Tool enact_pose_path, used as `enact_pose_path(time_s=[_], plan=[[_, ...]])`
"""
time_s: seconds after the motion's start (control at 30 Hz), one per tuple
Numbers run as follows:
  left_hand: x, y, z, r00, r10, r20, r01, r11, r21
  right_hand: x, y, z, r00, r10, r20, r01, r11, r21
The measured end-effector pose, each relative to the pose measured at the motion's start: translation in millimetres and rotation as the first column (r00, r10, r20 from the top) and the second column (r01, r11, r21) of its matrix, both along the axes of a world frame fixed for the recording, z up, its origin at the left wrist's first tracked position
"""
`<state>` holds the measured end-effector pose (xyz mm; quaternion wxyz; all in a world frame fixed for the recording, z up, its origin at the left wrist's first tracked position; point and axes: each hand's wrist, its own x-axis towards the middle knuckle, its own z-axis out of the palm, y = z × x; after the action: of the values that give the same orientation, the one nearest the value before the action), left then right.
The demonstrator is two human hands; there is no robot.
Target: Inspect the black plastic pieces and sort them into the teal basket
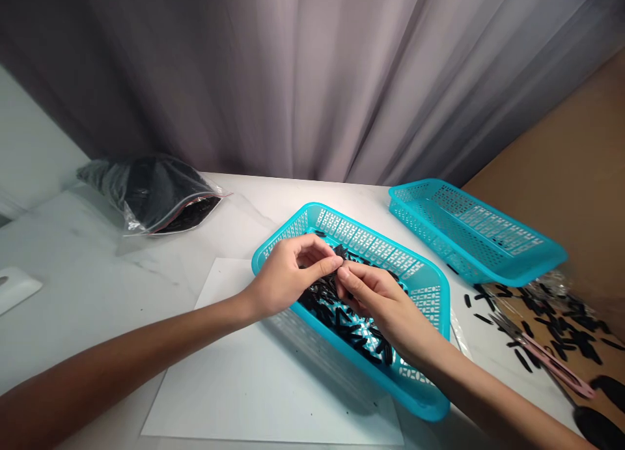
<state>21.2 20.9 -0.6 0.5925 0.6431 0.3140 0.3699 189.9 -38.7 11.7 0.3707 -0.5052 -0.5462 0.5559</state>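
My left hand (293, 271) and my right hand (374, 290) meet over a turquoise plastic basket (434, 277), thumbs and fingertips pinched close together. Between the fingertips shows a dark, narrow black piece (340, 249); its exact shape is partly hidden by the fingers. Both hands appear closed on it. Many short black strips (349, 336) lie loose in the basket below, some under my hands. The basket stands at an angle, partly over a white sheet or board (254, 385).
A zip bag (161, 193) full of black material lies at the back left, its mouth gaping. A second turquoise basket (508, 261) stands back right. Black strips (561, 326) and pink-handled scissors (551, 362) lie at right. A white object (19, 288) sits far left.
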Motion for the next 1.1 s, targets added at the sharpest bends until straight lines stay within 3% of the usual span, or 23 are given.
enact_pose_path(time_s=[0.37, 0.83, 1.1], plan=[[-3.9, -2.5, 3.6, 0.93, -0.211, -0.3, 0.226, 0.974, 0.018, 0.1, -0.9, -1.3, 0.995, 0.047, -0.09, -0.044, 0.998, 0.042], [-3.6, -2.0, 5.5, 0.944, -0.202, -0.262, 0.216, 0.976, 0.023, -2.0, -2.1, 1.8, 0.989, 0.092, -0.12, -0.1, 0.993, -0.066], [-4.2, 0.5, 5.0, 0.938, -0.284, -0.2, 0.281, 0.959, -0.042, 1.1, -1.9, 1.4, 0.975, 0.15, -0.162, -0.172, 0.976, -0.135]])
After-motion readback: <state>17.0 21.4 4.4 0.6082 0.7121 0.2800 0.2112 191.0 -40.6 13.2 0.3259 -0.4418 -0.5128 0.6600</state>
